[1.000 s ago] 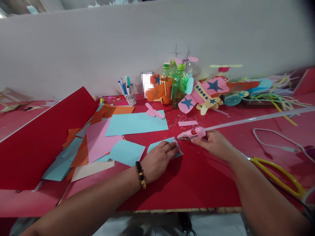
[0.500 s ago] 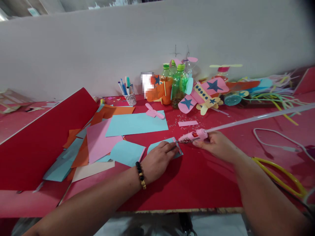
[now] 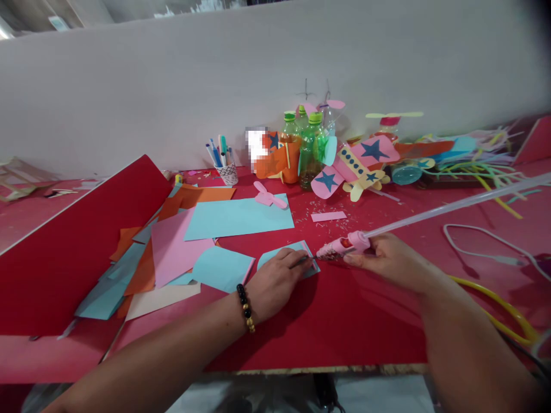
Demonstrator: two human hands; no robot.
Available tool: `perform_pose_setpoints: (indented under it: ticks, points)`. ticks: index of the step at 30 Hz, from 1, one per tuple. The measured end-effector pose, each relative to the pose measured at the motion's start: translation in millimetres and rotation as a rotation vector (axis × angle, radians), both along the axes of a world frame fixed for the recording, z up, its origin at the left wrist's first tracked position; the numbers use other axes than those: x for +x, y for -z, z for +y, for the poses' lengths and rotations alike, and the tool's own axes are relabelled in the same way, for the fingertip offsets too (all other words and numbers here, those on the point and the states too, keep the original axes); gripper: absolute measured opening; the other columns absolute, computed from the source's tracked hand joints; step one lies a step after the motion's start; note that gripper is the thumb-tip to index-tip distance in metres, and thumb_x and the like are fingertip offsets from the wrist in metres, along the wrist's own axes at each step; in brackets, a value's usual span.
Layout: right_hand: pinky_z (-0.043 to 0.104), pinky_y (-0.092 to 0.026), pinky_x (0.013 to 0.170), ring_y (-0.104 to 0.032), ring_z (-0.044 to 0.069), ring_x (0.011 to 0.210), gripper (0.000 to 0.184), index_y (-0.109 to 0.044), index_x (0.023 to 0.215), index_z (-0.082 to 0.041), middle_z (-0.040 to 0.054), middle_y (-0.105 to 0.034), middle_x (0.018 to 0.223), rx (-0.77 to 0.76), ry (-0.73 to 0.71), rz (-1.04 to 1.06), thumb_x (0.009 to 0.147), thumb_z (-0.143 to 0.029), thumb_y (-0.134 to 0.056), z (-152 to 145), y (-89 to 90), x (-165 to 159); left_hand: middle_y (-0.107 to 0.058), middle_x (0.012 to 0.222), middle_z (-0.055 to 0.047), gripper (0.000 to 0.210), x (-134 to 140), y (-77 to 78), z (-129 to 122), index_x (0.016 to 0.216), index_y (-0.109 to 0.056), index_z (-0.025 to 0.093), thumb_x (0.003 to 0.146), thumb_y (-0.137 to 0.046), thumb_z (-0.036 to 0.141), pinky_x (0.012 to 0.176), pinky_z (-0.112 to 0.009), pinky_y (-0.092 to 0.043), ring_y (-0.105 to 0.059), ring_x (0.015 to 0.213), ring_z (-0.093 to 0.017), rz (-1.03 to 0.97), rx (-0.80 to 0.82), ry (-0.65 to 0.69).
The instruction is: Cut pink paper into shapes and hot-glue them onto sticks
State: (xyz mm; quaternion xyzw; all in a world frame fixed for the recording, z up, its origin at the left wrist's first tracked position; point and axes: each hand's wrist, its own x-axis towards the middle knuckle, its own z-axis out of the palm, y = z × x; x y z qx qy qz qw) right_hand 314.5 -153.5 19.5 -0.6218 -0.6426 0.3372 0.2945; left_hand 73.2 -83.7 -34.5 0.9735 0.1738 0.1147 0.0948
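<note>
My left hand [image 3: 279, 284], a beaded bracelet at its wrist, lies over a light blue paper piece [image 3: 269, 256] with a rounded end and presses it to the table. Its fingers rest flat, close together. In my right hand [image 3: 394, 261] is a pink hot glue gun [image 3: 342, 248], with a long clear glue stick [image 3: 430, 212] running out of its back. The gun's nozzle is at the pink strip along the paper's right edge. A second blue piece [image 3: 224, 268] with a pink strip lies to the left of my left hand.
Behind lie a blue sheet [image 3: 232, 221], a pink paper propeller [image 3: 269, 196] and a pink strip [image 3: 329, 216]. Further back stand a pen cup [image 3: 227, 173], green bottles [image 3: 313, 152] and a pink paper plane [image 3: 357, 163]. A yellow-handled tool [image 3: 499, 298] and white cable [image 3: 456, 229] are at right.
The glue gun and my right hand have shifted slightly right and toward me, the nozzle moving lower along the pink strip. My left hand stays in place on the paper.
</note>
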Motion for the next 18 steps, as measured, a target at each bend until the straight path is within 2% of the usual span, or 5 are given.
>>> perform_pose_setpoints:
  ticks: [3,7,14,18]
  points:
    - [0.030,-0.051,0.069,-0.065,0.023,0.082,0.023,-0.069,0.092,-0.020,0.0024,-0.071,0.084,-0.024,-0.007,-0.025,0.078,-0.035,-0.059,-1.3,0.4,2.5,-0.049,0.129,-0.006,0.036,0.0,0.8,1.0,0.128,-0.046,0.017,0.094,-0.034,0.018,0.105,-0.032,-0.034,-0.042,0.118,-0.018,0.011,0.008,0.014]
    - [0.030,-0.051,0.065,-0.065,0.023,0.078,0.022,-0.070,0.085,-0.021,0.0018,-0.071,0.083,-0.031,-0.005,-0.055,0.077,-0.038,-0.060,-3.0,0.2,4.7,-0.050,0.128,-0.007,0.037,0.4,0.7,2.0,0.128,-0.046,0.016,0.093,-0.036,0.017,0.104,-0.032,-0.035,-0.043,0.117,-0.018,0.012,0.022,0.019]
    - [0.029,-0.052,0.068,-0.066,0.023,0.082,0.021,-0.072,0.086,-0.022,0.0011,-0.072,0.084,-0.052,-0.056,0.017,0.077,-0.038,-0.061,-7.9,-6.6,5.0,-0.049,0.130,-0.008,0.036,-0.1,1.9,3.1,0.127,-0.045,0.014,0.092,-0.036,0.016,0.108,-0.031,-0.028,-0.041,0.120,-0.019,0.028,0.028,0.060]
    - [0.029,-0.052,0.066,-0.066,0.023,0.079,0.022,-0.071,0.086,-0.021,0.0009,-0.072,0.083,-0.044,-0.022,-0.002,0.077,-0.038,-0.062,-6.4,-5.5,3.9,-0.050,0.129,-0.007,0.035,0.1,2.1,3.0,0.126,-0.046,0.016,0.092,-0.036,0.016,0.106,-0.031,-0.031,-0.043,0.118,-0.019,0.005,0.002,0.038]
